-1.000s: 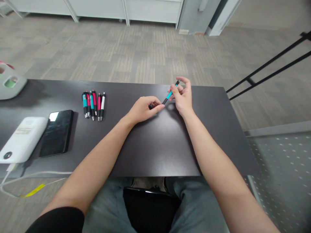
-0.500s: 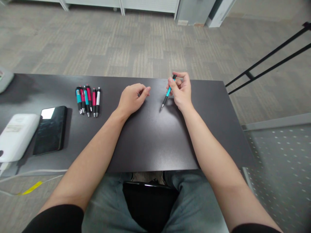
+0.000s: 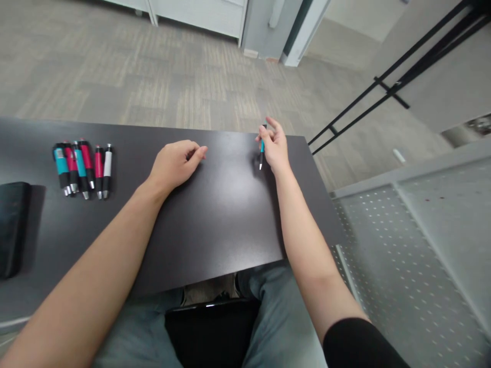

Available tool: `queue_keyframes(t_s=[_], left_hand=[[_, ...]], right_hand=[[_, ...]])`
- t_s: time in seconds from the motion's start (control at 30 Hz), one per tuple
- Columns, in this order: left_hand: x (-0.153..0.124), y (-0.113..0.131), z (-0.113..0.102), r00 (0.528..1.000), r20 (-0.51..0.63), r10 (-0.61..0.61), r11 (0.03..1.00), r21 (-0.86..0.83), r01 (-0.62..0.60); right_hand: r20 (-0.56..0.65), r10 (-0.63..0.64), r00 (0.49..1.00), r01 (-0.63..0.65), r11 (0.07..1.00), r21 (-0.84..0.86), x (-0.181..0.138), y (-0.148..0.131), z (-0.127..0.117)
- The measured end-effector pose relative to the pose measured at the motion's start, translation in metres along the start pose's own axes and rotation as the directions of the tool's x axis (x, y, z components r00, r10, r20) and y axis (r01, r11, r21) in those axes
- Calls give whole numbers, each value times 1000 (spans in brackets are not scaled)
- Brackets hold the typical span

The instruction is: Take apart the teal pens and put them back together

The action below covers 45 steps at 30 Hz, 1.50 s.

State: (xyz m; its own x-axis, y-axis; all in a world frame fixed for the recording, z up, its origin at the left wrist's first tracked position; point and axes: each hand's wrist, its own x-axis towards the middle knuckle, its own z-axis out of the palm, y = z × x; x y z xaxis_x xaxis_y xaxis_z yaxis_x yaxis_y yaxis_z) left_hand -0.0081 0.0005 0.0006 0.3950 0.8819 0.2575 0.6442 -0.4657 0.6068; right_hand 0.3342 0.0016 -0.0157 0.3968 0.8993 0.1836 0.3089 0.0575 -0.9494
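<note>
My right hand (image 3: 275,145) holds a blue and black pen (image 3: 262,147) between thumb and fingers, near the table's far right corner. The pen's silver tip points down and toward me, just over the dark table (image 3: 215,220). To the left, my left hand (image 3: 177,162) rests on the tabletop with its fingers curled in. Whether anything is inside that curl is hidden. Farther left lie several pens in a cluster: a blue pen (image 3: 61,162), a pink pen (image 3: 98,166) and a white pen (image 3: 108,166) among them, tips toward me.
A black phone-like slab (image 3: 13,230) lies at the left edge of view. A dark flat object (image 3: 213,332) is between my legs, below the table's front edge. Black metal bars (image 3: 345,120) and a grey perforated panel (image 3: 402,240) stand right of the table.
The view has turned to the right, so the pens and slab appear farther left. My right hand has carried the blue pen rightward, and the pen now points more straight toward me.
</note>
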Motion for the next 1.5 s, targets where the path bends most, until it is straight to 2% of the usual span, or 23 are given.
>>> queue_keyframes(t_s=[0.1, 0.2, 0.3, 0.37, 0.43, 0.5, 0.67, 0.8, 0.9, 0.97, 1.03, 1.1, 1.17, 1.23, 1.3, 1.37, 1.43, 1.5], left_hand=[[2, 1, -1, 999, 35, -28, 1000, 13, 28], [2, -1, 2, 999, 12, -44, 999, 6, 44], [3, -4, 8, 999, -30, -40, 999, -20, 39], [4, -6, 11, 999, -42, -31, 998, -48, 29], [4, -8, 12, 999, -41, -23, 997, -73, 19], [4, -8, 13, 999, -38, -16, 997, -82, 13], [4, -7, 12, 999, -46, -15, 997, -76, 11], [5, -7, 13, 999, -51, -9, 998, -65, 6], [5, -9, 15, 999, -43, -8, 998, -64, 5], [6, -11, 16, 999, -46, -7, 998, -62, 4], [5, -10, 17, 998, -60, 0, 998, -65, -4], [5, -9, 17, 997, -69, 24, 995, -94, -31], [4, -7, 16, 997, -61, 47, 991, -124, -54], [5, -5, 16, 998, -47, 43, 988, -147, -50], [5, -2, 14, 999, -31, 37, 986, -159, -41], [6, 1, 10, 999, -33, 22, 990, -135, -26], [8, 4, 2, 998, -67, 1, 996, -87, -7], [11, 4, -12, 987, -159, -35, 999, -30, 30]], right_hand=[[-124, 55, 991, -61, 997, -44, 3, -1, -33], [-174, 98, 980, -132, 972, -196, 4, -9, -73], [-159, 132, 978, -191, 874, -446, 4, -22, -107], [-154, 153, 976, -215, 781, -586, 4, -29, -121], [-145, 171, 975, -224, 703, -676, 5, -33, -127], [-124, 177, 976, -211, 663, -718, 6, -34, -130], [-56, 152, 987, -143, 659, -738, 9, -29, -134], [-26, 165, 986, -124, 622, -773, 11, -26, -138], [-58, 147, 987, -137, 619, -773, 9, -33, -143], [-104, 87, 991, -136, 640, -757, 4, -42, -144], [-137, 10, 991, -103, 711, -696, -8, -54, -136], [-80, -59, 995, 3, 821, -570, -26, -65, -116], [34, -107, 994, 111, 901, -419, -50, -73, -84], [163, -106, 981, 152, 940, -306, -75, -81, -45], [310, -68, 948, 158, 949, -274, -98, -88, -7], [454, -47, 890, 189, 943, -274, -114, -92, 22], [553, -49, 832, 232, 936, -264, -120, -93, 39], [610, -34, 792, 247, 931, -269, -120, -89, 45]])
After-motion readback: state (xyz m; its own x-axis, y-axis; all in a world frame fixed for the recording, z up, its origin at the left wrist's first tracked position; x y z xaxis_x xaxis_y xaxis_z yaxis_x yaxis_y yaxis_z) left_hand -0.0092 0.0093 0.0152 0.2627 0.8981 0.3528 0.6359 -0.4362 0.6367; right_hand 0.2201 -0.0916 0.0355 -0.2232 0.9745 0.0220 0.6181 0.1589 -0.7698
